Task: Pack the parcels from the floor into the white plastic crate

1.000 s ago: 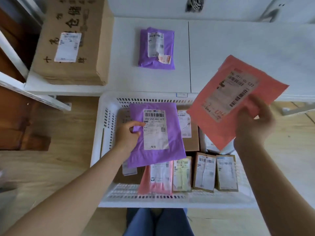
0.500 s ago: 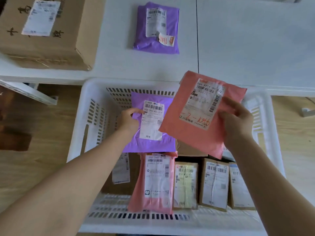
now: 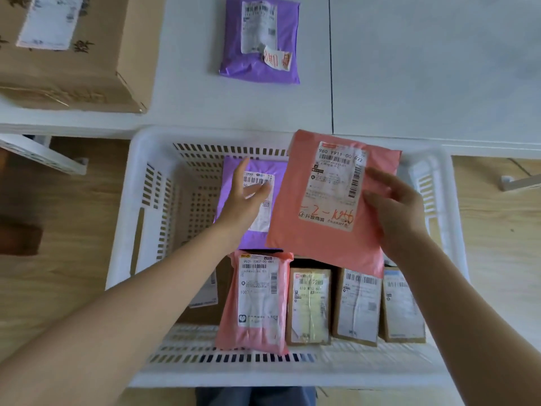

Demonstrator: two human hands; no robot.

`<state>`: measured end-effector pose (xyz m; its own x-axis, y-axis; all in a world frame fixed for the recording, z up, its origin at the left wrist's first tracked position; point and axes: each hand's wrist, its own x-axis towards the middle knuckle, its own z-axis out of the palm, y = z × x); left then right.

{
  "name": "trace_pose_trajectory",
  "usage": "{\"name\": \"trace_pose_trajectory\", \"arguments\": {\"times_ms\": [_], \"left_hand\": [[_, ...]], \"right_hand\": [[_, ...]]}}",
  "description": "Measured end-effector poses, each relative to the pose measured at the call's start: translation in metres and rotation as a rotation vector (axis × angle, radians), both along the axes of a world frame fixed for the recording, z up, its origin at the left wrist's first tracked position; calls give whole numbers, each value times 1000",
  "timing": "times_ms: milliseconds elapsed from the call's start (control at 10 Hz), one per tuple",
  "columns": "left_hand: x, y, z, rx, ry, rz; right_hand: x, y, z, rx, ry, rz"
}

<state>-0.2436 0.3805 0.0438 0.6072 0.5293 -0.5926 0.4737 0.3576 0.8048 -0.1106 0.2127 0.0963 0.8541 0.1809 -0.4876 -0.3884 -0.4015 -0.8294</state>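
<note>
The white plastic crate (image 3: 152, 218) stands on the wooden floor below me, against a white table. My left hand (image 3: 248, 200) lies with fingers spread on a purple parcel (image 3: 254, 241) that leans on the crate's far wall. My right hand (image 3: 392, 209) grips the right edge of a pink parcel (image 3: 292, 224), label up, held over the crate's middle and overlapping the purple one. Along the near wall stand a smaller pink parcel (image 3: 257, 300) and three brown boxes (image 3: 358, 306) with labels. Part of the crate's bottom is hidden by the held parcel.
A white table (image 3: 424, 68) runs along the crate's far side. On it lie another purple parcel (image 3: 260, 39) and, at the left, a big cardboard box (image 3: 73, 54). Wooden floor (image 3: 58, 273) shows on both sides of the crate.
My left hand lowered the purple parcel against the far wall and its fingers opened on it. My right hand brought the pink parcel down and left over the crate.
</note>
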Motion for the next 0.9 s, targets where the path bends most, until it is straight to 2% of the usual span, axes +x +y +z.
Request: {"name": "trace_pose_trajectory", "arguments": {"times_ms": [100, 300, 500, 600, 700, 800, 900], "left_hand": [[10, -7, 32, -138, -76, -208], [24, -31, 34, 25, -113, -114], [41, -40, -5, 442, 192, -634], [49, -39, -22, 482, 377, -925], [49, -38, -18, 583, 528, -1074], [44, -37, 8, 835, 652, -1105], [42, -33, 48, 951, 688, -1121]], "right_hand": [[-4, -2, 18, -44, -73, 91], [0, -22, 17, -174, -81, 212], [4, -30, -26, -254, -60, 267], [9, -33, -43, -257, 46, 287], [12, -41, -43, -272, 106, 307], [15, -46, -26, -316, 34, 338], [12, -41, 10, -394, -21, 443]]}}
